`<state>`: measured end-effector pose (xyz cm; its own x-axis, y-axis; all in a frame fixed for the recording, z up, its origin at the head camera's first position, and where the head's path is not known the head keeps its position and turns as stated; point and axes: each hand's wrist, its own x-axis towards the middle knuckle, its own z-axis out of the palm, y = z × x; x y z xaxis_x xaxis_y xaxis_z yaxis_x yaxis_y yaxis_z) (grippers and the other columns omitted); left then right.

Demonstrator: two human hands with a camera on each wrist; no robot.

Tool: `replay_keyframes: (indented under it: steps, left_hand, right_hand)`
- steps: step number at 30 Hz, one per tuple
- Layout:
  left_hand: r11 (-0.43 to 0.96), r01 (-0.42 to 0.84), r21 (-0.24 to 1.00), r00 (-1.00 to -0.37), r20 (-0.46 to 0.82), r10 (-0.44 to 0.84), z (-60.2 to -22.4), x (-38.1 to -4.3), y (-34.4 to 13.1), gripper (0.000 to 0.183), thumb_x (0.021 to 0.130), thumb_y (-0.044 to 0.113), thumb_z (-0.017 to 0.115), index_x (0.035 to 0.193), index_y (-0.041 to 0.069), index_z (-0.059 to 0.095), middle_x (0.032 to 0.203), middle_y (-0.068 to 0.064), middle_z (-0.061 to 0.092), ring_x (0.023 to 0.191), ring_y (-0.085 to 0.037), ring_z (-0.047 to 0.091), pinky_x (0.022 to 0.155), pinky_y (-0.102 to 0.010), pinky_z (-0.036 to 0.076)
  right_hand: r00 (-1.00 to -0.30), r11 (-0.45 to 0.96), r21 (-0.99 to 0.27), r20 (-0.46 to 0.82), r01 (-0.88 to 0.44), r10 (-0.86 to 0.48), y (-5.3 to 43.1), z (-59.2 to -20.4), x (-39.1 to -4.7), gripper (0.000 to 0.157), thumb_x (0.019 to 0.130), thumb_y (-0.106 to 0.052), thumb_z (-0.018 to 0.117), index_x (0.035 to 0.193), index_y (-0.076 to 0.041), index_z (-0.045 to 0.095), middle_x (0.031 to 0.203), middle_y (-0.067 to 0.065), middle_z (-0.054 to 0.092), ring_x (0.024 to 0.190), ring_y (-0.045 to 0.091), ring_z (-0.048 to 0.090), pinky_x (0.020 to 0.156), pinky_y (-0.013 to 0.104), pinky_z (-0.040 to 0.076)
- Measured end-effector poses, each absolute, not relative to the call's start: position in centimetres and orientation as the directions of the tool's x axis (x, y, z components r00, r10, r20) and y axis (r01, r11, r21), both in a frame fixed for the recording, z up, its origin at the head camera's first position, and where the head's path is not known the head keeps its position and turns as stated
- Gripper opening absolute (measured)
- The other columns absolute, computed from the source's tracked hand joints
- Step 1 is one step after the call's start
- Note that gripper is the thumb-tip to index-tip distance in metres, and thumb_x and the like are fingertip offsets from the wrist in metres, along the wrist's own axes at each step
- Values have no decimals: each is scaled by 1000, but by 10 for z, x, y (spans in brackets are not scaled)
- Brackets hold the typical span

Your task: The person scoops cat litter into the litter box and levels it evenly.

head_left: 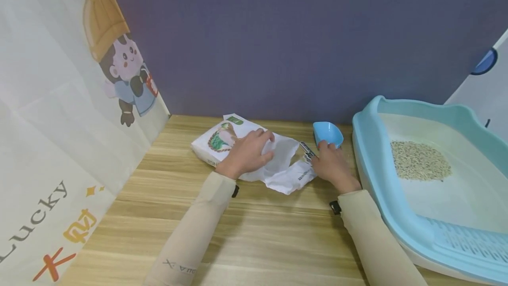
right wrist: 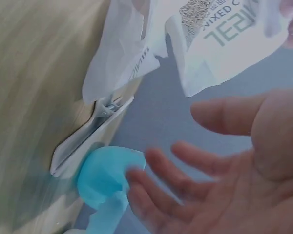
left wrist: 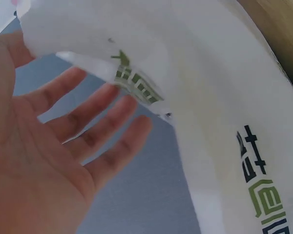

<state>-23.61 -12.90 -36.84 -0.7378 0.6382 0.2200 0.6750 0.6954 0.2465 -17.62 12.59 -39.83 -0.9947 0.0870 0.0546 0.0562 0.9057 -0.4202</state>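
Observation:
A white printed paper bag (head_left: pixel 214 142) lies on the table with its torn mouth toward the right; pellets show inside it in the right wrist view. Over its upper side is my left hand (head_left: pixel 250 151); in the left wrist view its fingers (left wrist: pixel 112 126) are spread, with tips at the paper's edge and the thumb tip hidden behind it. My right hand (head_left: pixel 333 164) is beside a blue scoop (head_left: pixel 328 133), fingers loosely extended with nothing between them. A slim, pale tool with a dark edge (right wrist: pixel 88 136) lies between the bag's mouth and the scoop.
A light blue litter box (head_left: pixel 363 144) with a raised rim stands at the right, close to my right forearm. A patch of pellets (head_left: pixel 420 161) lies on its floor. Behind the wooden table (head_left: pixel 274 242) rises a dark blue panel (head_left: pixel 278 43); a printed white sheet (head_left: pixel 59 114) hangs at the left.

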Motion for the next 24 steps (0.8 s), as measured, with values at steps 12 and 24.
replay_keyframes:
  steps: [12,24]
  left_hand:
    - [700,660,273,-723,-23,690,-370,-229,-130,43,99,48,61,129,19,66,131,-1,69,122,-22,63,101,-44,50]
    - [708,603,368,-694,-196,693,-362,-223,-138,45,105,53,47,111,15,71,102,1,71,92,-13,63,88,-36,50]
  right_hand:
    - [-986,918,-396,-146,-13,-77,122,-390,-171,21,103,-19,43,99,-5,59,78,6,57,67,20,53,60,31,40]
    - [-981,918,-397,-189,29,-51,124,-385,-169,24,104,-22,41,104,-6,59,82,6,59,72,21,55,63,33,41]
